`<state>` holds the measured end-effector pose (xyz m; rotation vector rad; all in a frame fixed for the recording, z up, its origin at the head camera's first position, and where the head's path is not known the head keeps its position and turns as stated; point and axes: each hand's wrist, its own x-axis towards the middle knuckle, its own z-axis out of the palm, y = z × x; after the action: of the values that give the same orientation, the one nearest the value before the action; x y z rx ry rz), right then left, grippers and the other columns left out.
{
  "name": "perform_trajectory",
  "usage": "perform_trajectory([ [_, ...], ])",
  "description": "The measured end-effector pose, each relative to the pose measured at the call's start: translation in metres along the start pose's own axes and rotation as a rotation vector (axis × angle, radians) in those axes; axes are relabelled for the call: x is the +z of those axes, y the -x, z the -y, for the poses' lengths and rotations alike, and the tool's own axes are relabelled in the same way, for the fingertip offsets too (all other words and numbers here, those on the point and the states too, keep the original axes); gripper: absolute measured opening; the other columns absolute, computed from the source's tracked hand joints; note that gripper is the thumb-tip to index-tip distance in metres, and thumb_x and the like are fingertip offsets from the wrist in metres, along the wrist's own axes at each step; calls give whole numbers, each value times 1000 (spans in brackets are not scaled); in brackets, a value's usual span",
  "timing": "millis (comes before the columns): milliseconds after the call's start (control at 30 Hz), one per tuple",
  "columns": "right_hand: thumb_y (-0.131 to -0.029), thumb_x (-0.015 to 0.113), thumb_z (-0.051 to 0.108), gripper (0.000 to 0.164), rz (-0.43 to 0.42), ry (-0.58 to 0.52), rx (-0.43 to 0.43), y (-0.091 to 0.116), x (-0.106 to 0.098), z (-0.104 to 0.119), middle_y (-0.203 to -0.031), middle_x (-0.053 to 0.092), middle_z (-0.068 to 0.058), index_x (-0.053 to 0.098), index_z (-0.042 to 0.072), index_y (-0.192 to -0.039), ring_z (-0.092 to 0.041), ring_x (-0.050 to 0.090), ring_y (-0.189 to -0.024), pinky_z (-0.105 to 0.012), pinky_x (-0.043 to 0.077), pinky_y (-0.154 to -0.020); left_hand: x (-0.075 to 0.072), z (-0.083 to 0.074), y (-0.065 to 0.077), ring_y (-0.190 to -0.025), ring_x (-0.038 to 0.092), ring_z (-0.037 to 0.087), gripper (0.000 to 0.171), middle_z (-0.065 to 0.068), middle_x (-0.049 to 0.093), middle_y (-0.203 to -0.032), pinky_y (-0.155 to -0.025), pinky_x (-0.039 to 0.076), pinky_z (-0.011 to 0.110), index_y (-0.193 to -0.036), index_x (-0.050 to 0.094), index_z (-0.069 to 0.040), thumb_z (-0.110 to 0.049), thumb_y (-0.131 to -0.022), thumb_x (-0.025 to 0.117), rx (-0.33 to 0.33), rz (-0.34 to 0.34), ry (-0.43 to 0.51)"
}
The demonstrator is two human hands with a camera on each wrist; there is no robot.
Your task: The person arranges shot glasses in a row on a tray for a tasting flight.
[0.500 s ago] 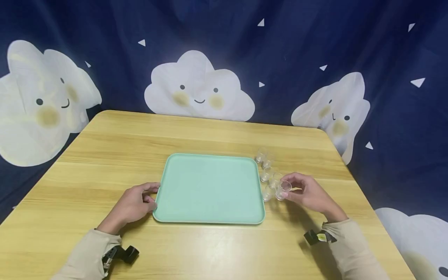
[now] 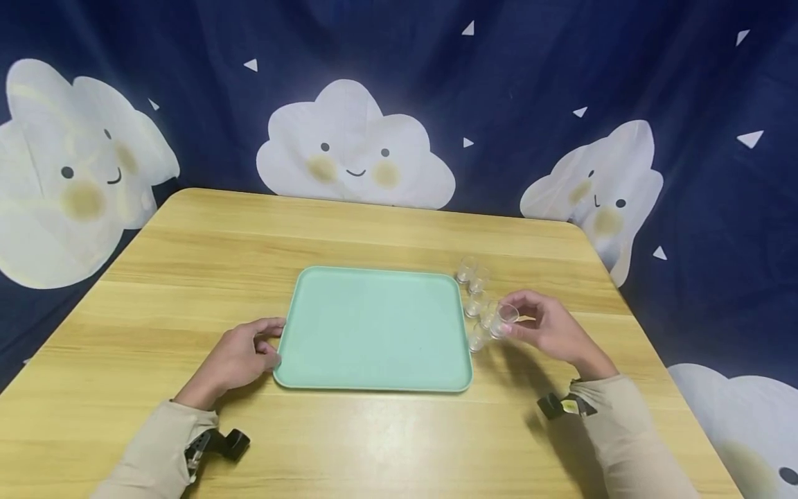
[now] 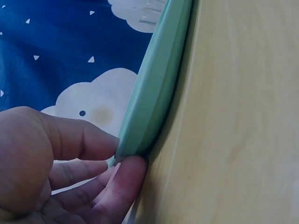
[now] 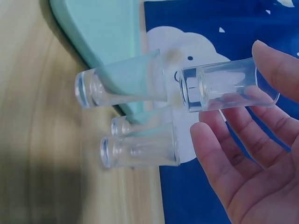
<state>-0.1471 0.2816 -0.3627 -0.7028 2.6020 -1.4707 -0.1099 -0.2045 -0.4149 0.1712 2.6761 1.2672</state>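
Note:
A pale green tray (image 2: 374, 329) lies flat on the wooden table. My left hand (image 2: 240, 355) is at its left edge, and in the left wrist view the thumb and fingers (image 3: 126, 182) pinch the rim near a corner. My right hand (image 2: 551, 331) holds a clear shot glass (image 4: 229, 86) between thumb and fingers, mouth toward the palm. That glass is off the table in the right wrist view, beside other standing glasses (image 4: 140, 147). Several such shot glasses (image 2: 474, 303) stand upright in a cluster along the tray's right edge.
The wooden table (image 2: 374, 443) reaches back to a dark blue curtain (image 2: 499, 69) printed with white clouds and triangles. Close to the right hand, the standing glasses are only a small gap from the held one.
My right hand has raised the shot glass a little from among the others. The left hand stays at the tray's edge. The head view has shifted slightly.

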Motion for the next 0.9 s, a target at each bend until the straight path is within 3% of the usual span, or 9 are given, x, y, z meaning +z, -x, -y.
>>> perform_trajectory([
  [500,-80,72,-8,32,-4,-91,66,-24,13,6,-103,61,-22,58,-10,-109,-15,63,-94,-30,55,-84,1,1,0,-76,53,18,60,16,60,-118,-61,48,25,-137,48,4,2,-78,58,-8,7,16],
  [733,-80,71,-9,31,13,-125,41,-35,23,9,-103,61,-20,58,-10,-108,-17,63,-94,-29,55,-84,2,1,1,-76,54,18,60,18,58,-120,-60,53,27,-137,47,6,4,-78,59,-6,17,59],
  [900,-81,72,-6,34,22,-138,52,-42,29,12,-104,62,-18,58,-9,-111,-19,63,-97,-35,54,-88,2,0,2,-78,54,19,60,19,58,-121,-60,54,27,-137,47,6,4,-78,60,-8,22,83],
])
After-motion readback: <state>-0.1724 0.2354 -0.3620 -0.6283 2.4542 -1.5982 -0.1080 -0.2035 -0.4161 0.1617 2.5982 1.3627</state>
